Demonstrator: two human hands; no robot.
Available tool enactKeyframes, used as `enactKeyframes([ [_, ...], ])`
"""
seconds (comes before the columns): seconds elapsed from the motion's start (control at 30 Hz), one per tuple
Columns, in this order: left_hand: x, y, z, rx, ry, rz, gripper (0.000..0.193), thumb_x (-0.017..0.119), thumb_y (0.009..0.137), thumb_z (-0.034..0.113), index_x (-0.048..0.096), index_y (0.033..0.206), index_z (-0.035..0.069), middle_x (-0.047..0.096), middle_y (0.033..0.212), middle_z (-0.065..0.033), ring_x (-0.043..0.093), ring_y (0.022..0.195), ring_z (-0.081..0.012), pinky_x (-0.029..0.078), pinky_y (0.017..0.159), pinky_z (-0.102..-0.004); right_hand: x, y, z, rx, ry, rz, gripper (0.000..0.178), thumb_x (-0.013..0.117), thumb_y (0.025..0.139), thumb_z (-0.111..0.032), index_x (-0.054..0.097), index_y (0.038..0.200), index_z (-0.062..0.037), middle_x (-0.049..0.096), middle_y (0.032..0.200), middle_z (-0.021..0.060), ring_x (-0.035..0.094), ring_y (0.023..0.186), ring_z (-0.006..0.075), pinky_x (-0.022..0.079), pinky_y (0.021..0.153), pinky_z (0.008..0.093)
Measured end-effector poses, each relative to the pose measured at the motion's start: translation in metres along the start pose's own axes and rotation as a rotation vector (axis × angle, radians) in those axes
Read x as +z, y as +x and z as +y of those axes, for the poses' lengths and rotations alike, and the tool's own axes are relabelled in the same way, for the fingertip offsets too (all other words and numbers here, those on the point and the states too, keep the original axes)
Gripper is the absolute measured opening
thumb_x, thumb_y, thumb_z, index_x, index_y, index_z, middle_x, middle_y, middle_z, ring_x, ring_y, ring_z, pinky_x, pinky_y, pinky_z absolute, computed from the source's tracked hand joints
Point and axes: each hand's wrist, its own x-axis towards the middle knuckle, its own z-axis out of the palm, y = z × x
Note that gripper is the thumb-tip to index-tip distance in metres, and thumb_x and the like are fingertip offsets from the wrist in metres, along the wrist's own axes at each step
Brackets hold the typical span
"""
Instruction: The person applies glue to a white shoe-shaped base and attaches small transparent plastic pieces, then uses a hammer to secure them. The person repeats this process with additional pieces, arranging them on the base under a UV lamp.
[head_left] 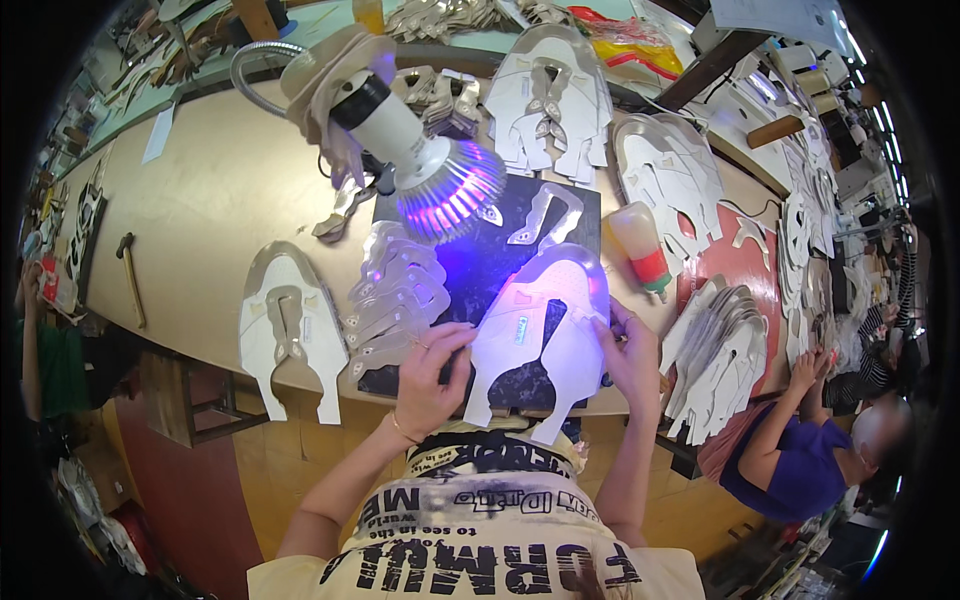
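Note:
A white and grey shoe upper [507,345] lies flat, its rounded toe pointing away from me and its two legs toward me. My left hand [430,385] is closed at its left edge, fingers bent and thumb close to the forefinger. On the other side, my right hand [632,355] grips the right edge between thumb and fingers. Beneath the upper is a dark stone slab [400,382]. Purple-blue light from a finned lamp [450,190] falls on the slab and the upper. A fan of clear-grey cut pieces [395,290] overlaps the slab's left side.
Another shoe upper [290,325] lies left, beyond it a hammer [131,280]. A red-and-cream squeeze bottle [640,247] lies right of the slab. Stacked uppers [720,350] sit on a red mat [735,265]; more stacks [550,90] stand behind. A person in purple [800,465] works at right.

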Motion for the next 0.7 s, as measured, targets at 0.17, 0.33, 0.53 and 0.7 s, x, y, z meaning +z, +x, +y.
enactKeyframes([
  [0.17,0.018,-0.002,-0.001,0.064,0.059,-0.102,0.026,0.069,0.083,-0.001,0.069,0.108,0.005,0.065,0.114,-0.0137,0.064,0.101,-0.0326,0.051,0.087,-0.0389,0.002,-0.001,0.003,-0.036,-0.041,0.007,0.047,0.068,0.092,-0.016,0.059,0.134,0.0027,0.062,0.076,0.0107,0.055,0.065,0.0148,0.049,0.063,0.0311],
  [0.33,0.027,-0.01,-0.002,0.093,0.198,-0.151,0.027,0.071,0.081,0.002,0.069,0.108,0.007,0.063,0.119,-0.0136,0.061,0.111,-0.0339,0.047,0.094,-0.0434,0.0,0.003,0.007,-0.067,0.016,0.006,0.041,0.07,0.091,-0.017,0.063,0.125,0.0042,0.067,0.085,0.0147,0.061,0.068,0.0186,0.051,0.066,0.0321],
  [0.53,0.033,-0.01,-0.003,0.133,0.367,-0.198,0.022,0.072,0.083,0.009,0.071,0.105,0.01,0.064,0.119,-0.0096,0.059,0.117,-0.0307,0.044,0.096,-0.0437,-0.002,0.014,0.013,-0.117,-0.025,-0.03,0.036,0.07,0.09,-0.018,0.063,0.117,0.0048,0.07,0.092,0.0192,0.067,0.074,0.0269,0.053,0.073,0.0369],
  [0.7,0.035,-0.011,-0.004,0.133,0.388,-0.193,0.021,0.073,0.082,0.01,0.071,0.103,0.011,0.065,0.117,-0.0086,0.059,0.117,-0.0288,0.042,0.097,-0.0427,-0.003,0.019,0.012,-0.14,-0.037,-0.043,0.034,0.073,0.089,-0.015,0.063,0.114,0.0054,0.068,0.085,0.0119,0.057,0.067,0.0153,0.051,0.066,0.0297],
])
